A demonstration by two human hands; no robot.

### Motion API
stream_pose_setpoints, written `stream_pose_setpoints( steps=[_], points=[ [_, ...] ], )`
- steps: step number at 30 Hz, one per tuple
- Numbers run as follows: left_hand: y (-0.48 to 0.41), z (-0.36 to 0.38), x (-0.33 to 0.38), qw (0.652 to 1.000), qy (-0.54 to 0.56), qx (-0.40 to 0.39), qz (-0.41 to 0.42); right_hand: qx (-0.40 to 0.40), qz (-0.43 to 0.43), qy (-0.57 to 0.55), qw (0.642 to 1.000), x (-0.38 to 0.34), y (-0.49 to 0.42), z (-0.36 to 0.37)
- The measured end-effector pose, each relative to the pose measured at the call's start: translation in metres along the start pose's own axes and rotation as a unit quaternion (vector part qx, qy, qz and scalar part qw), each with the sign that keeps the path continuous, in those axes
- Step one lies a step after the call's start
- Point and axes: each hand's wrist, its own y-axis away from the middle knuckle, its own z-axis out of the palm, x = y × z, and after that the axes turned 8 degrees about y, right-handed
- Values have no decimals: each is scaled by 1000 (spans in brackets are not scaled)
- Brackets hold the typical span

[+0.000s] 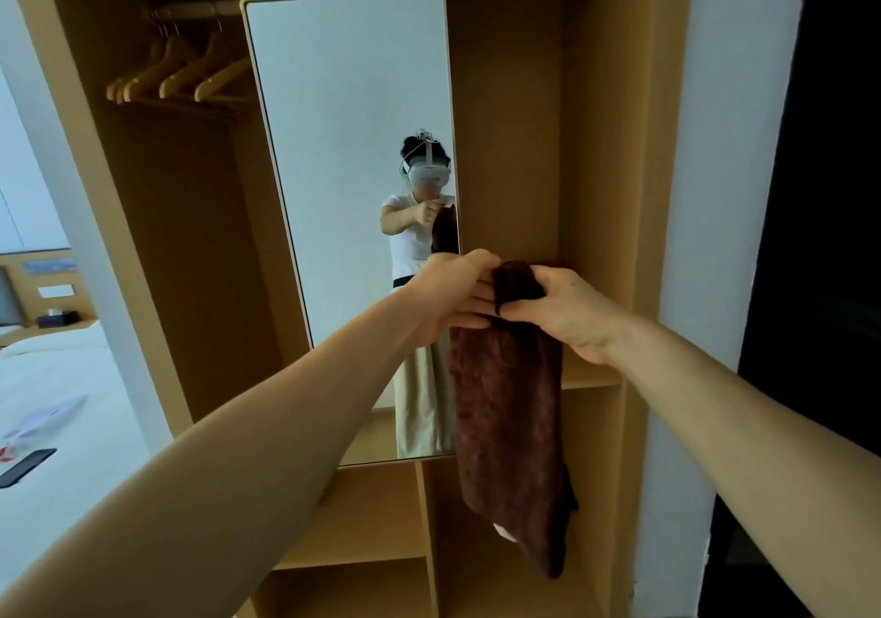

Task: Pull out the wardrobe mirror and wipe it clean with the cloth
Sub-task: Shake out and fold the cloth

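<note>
The tall wardrobe mirror (343,117) stands turned outward in front of the open wooden wardrobe (600,188). It reflects a person in a headset. A dark brown cloth (510,417) hangs down just right of the mirror's lower right edge. My right hand (567,312) grips the cloth's bunched top. My left hand (453,291) holds the same top edge from the left, fingers curled under it. Both hands are at the mirror's right edge, about mid-height.
Several wooden hangers (181,74) hang on a rail at the upper left inside the wardrobe. Shelves (362,541) run below the mirror. A bed (62,407) with a phone (24,467) lies at the left. A white wall (743,140) borders the right.
</note>
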Motion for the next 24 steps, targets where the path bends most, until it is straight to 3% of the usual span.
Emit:
stream_pose_setpoints(
  steps=[4, 7, 9, 12, 16, 24],
  points=[
    [1, 4, -1, 963, -170, 151, 148, -9, -27, 24, 999, -10, -3, 5],
    [0, -8, -8, 950, -176, 170, 191, 26, -14, 7, 1000, -16, -5, 0],
    [-2, -22, -15, 975, -81, 138, 154, 48, -9, -39, 998, -17, -5, -5],
    [4, -37, -38, 998, 58, 22, 16, 51, -9, -118, 992, -23, -6, -10],
    [14, -37, -71, 971, 139, -155, -120, 82, -9, -197, 977, -29, -13, -16],
    [26, -36, -72, 956, 127, -196, -178, 177, 79, -230, 954, 13, -13, -33]
  ],
)
